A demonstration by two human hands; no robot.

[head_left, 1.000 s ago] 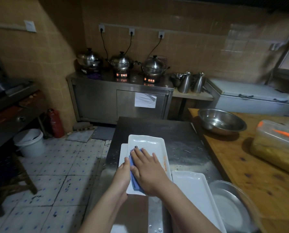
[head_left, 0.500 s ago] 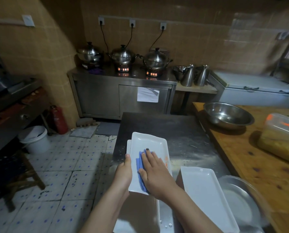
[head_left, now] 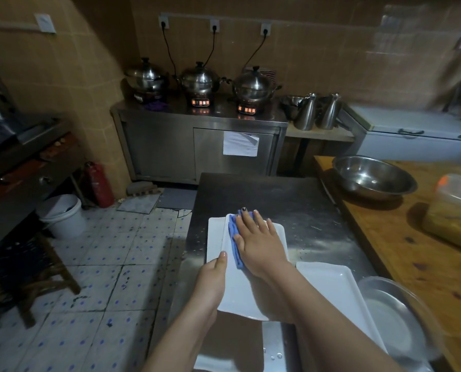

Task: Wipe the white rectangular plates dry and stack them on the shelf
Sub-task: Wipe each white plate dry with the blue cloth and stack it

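Note:
A white rectangular plate (head_left: 240,291) rests tilted over a second white plate (head_left: 214,237) on the steel table (head_left: 291,205). My left hand (head_left: 213,277) grips the top plate's left edge, thumb on the rim. My right hand (head_left: 258,242) lies flat on a blue cloth (head_left: 233,234), pressing it onto the far end of that plate. A third white rectangular plate (head_left: 334,294) lies to the right on the table. Part of another white plate (head_left: 216,365) shows at the bottom edge under my arms.
A round steel dish (head_left: 393,323) sits right of the third plate. On the wooden counter (head_left: 411,264) stand a steel bowl (head_left: 371,175) and a plastic food box (head_left: 454,210). Three pots (head_left: 199,79) sit on the back steel cabinet. A white bucket (head_left: 63,216) and stool (head_left: 25,272) stand on the floor at left.
My right hand slid the blue cloth from the near-middle of the plate up to its far end. My left hand kept its hold on the left edge.

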